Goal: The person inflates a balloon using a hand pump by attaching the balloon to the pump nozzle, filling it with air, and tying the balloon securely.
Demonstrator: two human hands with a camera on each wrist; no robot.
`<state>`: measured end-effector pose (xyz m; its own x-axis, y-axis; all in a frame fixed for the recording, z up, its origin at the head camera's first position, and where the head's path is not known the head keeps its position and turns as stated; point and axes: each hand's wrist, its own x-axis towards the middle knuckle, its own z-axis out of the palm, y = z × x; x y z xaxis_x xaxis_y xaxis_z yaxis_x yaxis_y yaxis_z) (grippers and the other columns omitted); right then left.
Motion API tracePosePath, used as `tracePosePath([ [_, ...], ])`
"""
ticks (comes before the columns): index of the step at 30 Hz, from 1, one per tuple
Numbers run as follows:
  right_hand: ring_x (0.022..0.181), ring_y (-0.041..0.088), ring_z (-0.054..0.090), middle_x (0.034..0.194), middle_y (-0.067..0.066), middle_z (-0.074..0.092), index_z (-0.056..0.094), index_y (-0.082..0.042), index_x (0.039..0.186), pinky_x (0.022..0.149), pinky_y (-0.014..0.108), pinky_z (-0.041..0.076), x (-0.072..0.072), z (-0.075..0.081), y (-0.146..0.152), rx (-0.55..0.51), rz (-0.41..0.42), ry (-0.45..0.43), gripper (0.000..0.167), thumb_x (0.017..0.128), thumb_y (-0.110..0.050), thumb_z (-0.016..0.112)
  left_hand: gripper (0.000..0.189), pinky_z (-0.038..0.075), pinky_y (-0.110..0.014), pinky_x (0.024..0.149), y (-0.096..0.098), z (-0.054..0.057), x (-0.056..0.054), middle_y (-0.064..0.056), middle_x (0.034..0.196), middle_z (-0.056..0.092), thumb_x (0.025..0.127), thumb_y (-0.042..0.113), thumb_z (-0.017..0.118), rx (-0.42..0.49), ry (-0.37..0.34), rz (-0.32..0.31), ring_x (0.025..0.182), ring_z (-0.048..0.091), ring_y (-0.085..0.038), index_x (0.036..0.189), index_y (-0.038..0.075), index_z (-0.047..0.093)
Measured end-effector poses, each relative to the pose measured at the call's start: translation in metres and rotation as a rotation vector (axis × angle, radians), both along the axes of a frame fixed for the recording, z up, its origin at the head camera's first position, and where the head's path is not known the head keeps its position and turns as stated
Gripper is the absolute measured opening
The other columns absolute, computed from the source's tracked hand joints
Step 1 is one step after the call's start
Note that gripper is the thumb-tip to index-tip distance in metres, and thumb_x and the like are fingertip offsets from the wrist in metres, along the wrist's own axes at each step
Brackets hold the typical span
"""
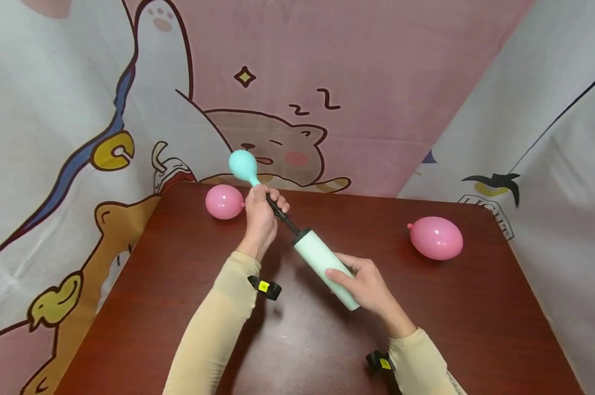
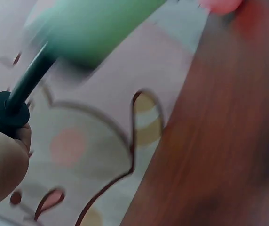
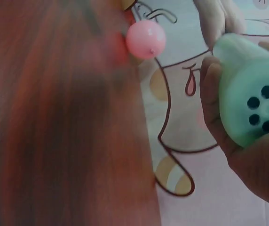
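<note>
A mint-green hand pump (image 1: pixel 325 268) lies slanted above the dark red table (image 1: pixel 189 307). My right hand (image 1: pixel 361 282) grips its cylinder near the rear end; the perforated end cap of the pump (image 3: pixel 261 101) shows in the right wrist view. My left hand (image 1: pixel 261 211) holds the black nozzle end, where the neck of a small teal balloon (image 1: pixel 243 165) sits. The black rod (image 2: pixel 24 89) and the blurred green cylinder (image 2: pixel 92 28) show in the left wrist view.
A pink balloon (image 1: pixel 224 201) lies at the table's far left, also visible as the pink balloon (image 3: pixel 146 39) from the right wrist. Another pink balloon (image 1: pixel 436 237) lies at the right. Cartoon-printed cloth (image 1: pixel 287 82) walls the table on three sides.
</note>
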<state>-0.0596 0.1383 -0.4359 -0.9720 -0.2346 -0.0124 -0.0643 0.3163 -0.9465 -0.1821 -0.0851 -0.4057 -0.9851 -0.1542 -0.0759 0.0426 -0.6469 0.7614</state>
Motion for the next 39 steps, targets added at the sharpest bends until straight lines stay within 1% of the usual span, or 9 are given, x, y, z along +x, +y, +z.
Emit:
tracePosePath([
  [3, 0.072, 0.015, 0.068, 0.100, 0.016, 0.076, 0.072, 0.000, 0.126, 0.066, 0.029, 0.056, -0.008, 0.003, -0.007, 0.004, -0.027, 0.001, 0.038, 0.092, -0.017, 0.077, 0.028, 0.041, -0.025, 0.054, 0.014, -0.003, 0.007, -0.001, 0.073, 0.043, 0.115, 0.026, 0.029, -0.007, -0.019, -0.057, 0.059, 0.044, -0.013, 0.093, 0.012, 0.040],
  [6, 0.072, 0.016, 0.069, 0.100, 0.016, 0.076, 0.071, -0.001, 0.128, 0.067, 0.029, 0.056, -0.010, 0.004, -0.009, 0.000, -0.028, -0.033, 0.040, 0.093, -0.019, 0.077, 0.029, 0.043, -0.025, 0.053, 0.014, -0.003, 0.007, -0.001, 0.073, 0.044, 0.114, 0.027, 0.030, -0.007, -0.042, -0.060, 0.058, 0.046, -0.014, 0.093, 0.012, 0.042],
  [12, 0.074, 0.015, 0.070, 0.105, 0.015, 0.075, 0.069, -0.002, 0.131, 0.068, 0.030, 0.057, 0.002, 0.002, 0.011, 0.011, 0.040, -0.040, 0.042, 0.093, -0.017, 0.077, 0.031, 0.041, -0.025, 0.051, -0.015, 0.011, -0.010, 0.000, 0.070, 0.042, 0.115, 0.026, 0.029, 0.007, -0.035, 0.033, 0.057, 0.044, -0.014, 0.090, 0.012, 0.040],
  [18, 0.069, 0.018, 0.072, 0.095, 0.017, 0.075, 0.066, 0.004, 0.132, 0.064, 0.032, 0.058, 0.012, -0.002, 0.028, -0.056, 0.110, -0.064, 0.040, 0.095, -0.010, 0.073, 0.031, 0.039, -0.025, 0.049, -0.033, 0.017, -0.020, 0.001, 0.070, 0.041, 0.114, 0.027, 0.027, 0.015, -0.030, 0.110, 0.056, 0.043, -0.013, 0.089, 0.015, 0.039],
  [24, 0.064, 0.021, 0.071, 0.088, 0.016, 0.074, 0.069, 0.003, 0.129, 0.061, 0.033, 0.058, -0.005, -0.001, 0.014, -0.053, 0.081, -0.069, 0.038, 0.095, -0.014, 0.074, 0.030, 0.039, -0.024, 0.050, -0.004, 0.003, -0.010, 0.001, 0.071, 0.041, 0.115, 0.025, 0.028, 0.024, -0.016, 0.069, 0.056, 0.043, -0.012, 0.090, 0.014, 0.040],
  [27, 0.062, 0.022, 0.070, 0.089, 0.018, 0.073, 0.069, 0.003, 0.128, 0.059, 0.033, 0.057, -0.016, 0.001, 0.005, -0.056, 0.041, -0.069, 0.038, 0.094, -0.015, 0.075, 0.030, 0.040, -0.024, 0.052, 0.014, -0.007, -0.003, 0.001, 0.071, 0.042, 0.115, 0.026, 0.030, 0.003, -0.043, 0.018, 0.057, 0.044, -0.012, 0.090, 0.013, 0.041],
  [30, 0.062, 0.023, 0.070, 0.088, 0.019, 0.073, 0.068, 0.004, 0.130, 0.058, 0.033, 0.057, -0.021, -0.001, -0.001, -0.052, 0.024, -0.099, 0.041, 0.094, -0.015, 0.075, 0.029, 0.042, -0.025, 0.053, 0.021, -0.015, 0.002, 0.001, 0.071, 0.043, 0.115, 0.028, 0.031, -0.024, -0.079, -0.015, 0.058, 0.045, -0.013, 0.090, 0.014, 0.041],
  [34, 0.065, 0.022, 0.071, 0.087, 0.016, 0.074, 0.067, 0.002, 0.133, 0.060, 0.032, 0.057, -0.015, -0.004, 0.003, -0.035, 0.029, -0.142, 0.044, 0.095, -0.018, 0.075, 0.029, 0.042, -0.026, 0.052, 0.015, -0.017, 0.000, 0.000, 0.071, 0.043, 0.114, 0.026, 0.031, -0.037, -0.098, -0.033, 0.058, 0.045, -0.013, 0.089, 0.014, 0.041],
  [39, 0.068, 0.022, 0.073, 0.090, 0.013, 0.075, 0.065, 0.001, 0.135, 0.063, 0.032, 0.058, 0.005, -0.008, 0.026, -0.022, 0.081, -0.153, 0.045, 0.095, -0.018, 0.075, 0.031, 0.040, -0.026, 0.050, -0.013, -0.005, -0.013, 0.000, 0.070, 0.042, 0.115, 0.026, 0.028, -0.025, -0.085, 0.013, 0.057, 0.043, -0.014, 0.089, 0.013, 0.039],
])
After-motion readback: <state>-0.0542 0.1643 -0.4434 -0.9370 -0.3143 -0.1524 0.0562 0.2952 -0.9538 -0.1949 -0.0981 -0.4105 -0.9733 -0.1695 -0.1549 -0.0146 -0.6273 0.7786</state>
